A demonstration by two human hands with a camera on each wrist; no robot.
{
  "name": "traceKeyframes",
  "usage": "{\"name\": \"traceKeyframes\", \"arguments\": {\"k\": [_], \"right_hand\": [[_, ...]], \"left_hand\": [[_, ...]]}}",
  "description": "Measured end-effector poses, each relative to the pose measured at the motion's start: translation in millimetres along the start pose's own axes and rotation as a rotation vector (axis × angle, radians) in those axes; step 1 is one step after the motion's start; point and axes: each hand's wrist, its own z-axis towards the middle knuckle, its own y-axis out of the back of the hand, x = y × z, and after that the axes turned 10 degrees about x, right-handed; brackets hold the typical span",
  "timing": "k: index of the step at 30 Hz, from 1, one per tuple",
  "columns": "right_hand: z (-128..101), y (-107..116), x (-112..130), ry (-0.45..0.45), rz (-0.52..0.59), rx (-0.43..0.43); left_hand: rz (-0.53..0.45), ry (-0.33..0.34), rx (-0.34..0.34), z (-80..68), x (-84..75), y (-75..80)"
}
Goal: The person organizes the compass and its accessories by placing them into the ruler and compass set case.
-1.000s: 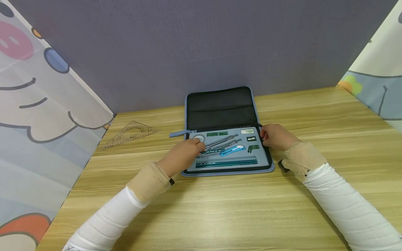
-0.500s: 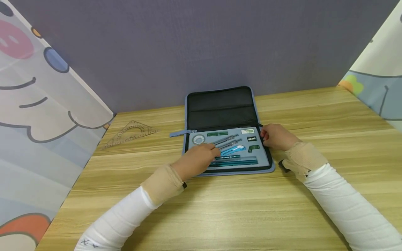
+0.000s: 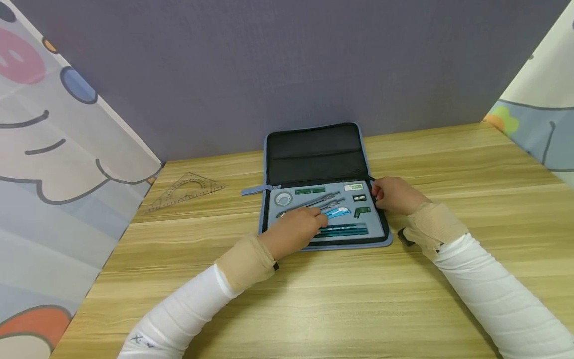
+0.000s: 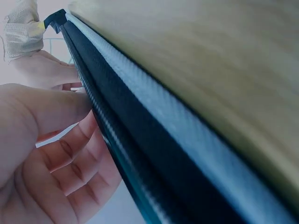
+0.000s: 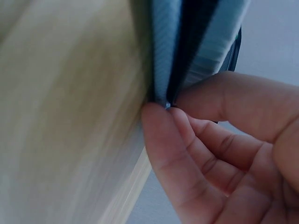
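1. Lying open on the wooden table point(image 3: 314, 299), the blue zip case point(image 3: 324, 189) has its black-lined lid flat toward the back wall and its grey tray of drawing tools toward the person
2. Compared with a second ago, the left hand point(image 3: 296, 230) has slid from the case's left side, near the round dial point(image 3: 283, 199), to the tray's middle, and the dial is now uncovered
3. That hand now lies over the near ends of the metal compasses point(image 3: 314, 202), beside the blue utility knife point(image 3: 337, 213) and just behind the teal pencils point(image 3: 343, 230); judging by this, it is picking among the tools rather than closing the case
4. In the left wrist view the fingers point(image 4: 70, 158) are loosely curled with the thumb over them at the case's edge; I cannot tell whether they pinch a tool
5. The right hand point(image 3: 394, 195) has not moved: it pinches the case's right rim point(image 5: 168, 70) between thumb and fingertips point(image 5: 159, 121), as the right wrist view shows
6. The tray looks full and tidy, each tool in its own cut-out: a green strip and a small white label along the back, small dark pieces at the right
7. Left of the case, well apart on the table, lies a clear set square point(image 3: 186, 189); cartoon-printed curtains hang at both sides
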Motion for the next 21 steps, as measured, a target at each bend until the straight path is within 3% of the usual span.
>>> {"name": "traceKeyframes", "arguments": {"k": [13, 21], "right_hand": [[0, 0, 0, -0.003, 0.000, 0.003], [1, 2, 0, -0.002, 0.000, 0.005]], "left_hand": [[0.007, -0.014, -0.002, 10.5, -4.1, -1.8], [-0.006, -0.003, 0.035, 14.8, -5.9, 2.9]]}}
